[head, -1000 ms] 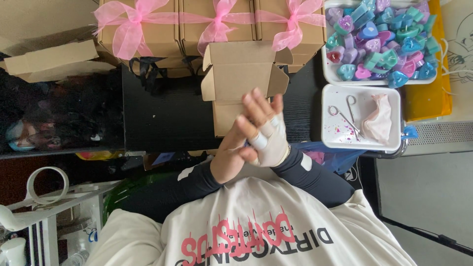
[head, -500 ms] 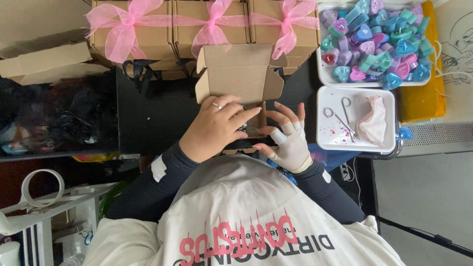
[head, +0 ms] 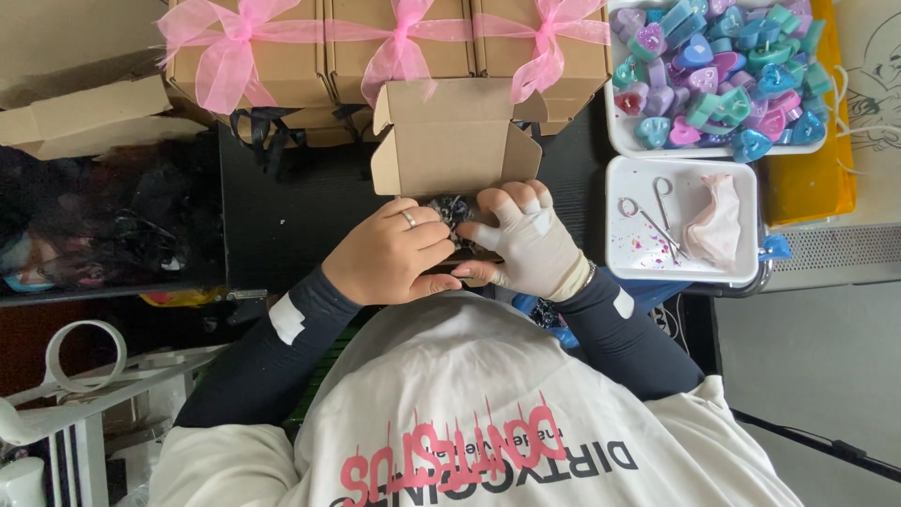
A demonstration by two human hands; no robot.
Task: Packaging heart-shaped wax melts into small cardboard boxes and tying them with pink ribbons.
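Both hands closed on dark crinkly bundle (head: 454, 211): left hand (head: 389, 253), gloved right hand (head: 526, 239) flank it; open cardboard box (head: 450, 141) directly beyond fingertips

A second ago both hands were raised together, palms meeting, clear of the box (head: 450, 141). Now the left hand (head: 394, 253) and gloved right hand (head: 526, 244) are down at its open mouth — fingers (head: 427, 230) closed around a dark bundle (head: 452, 211), pressing in.
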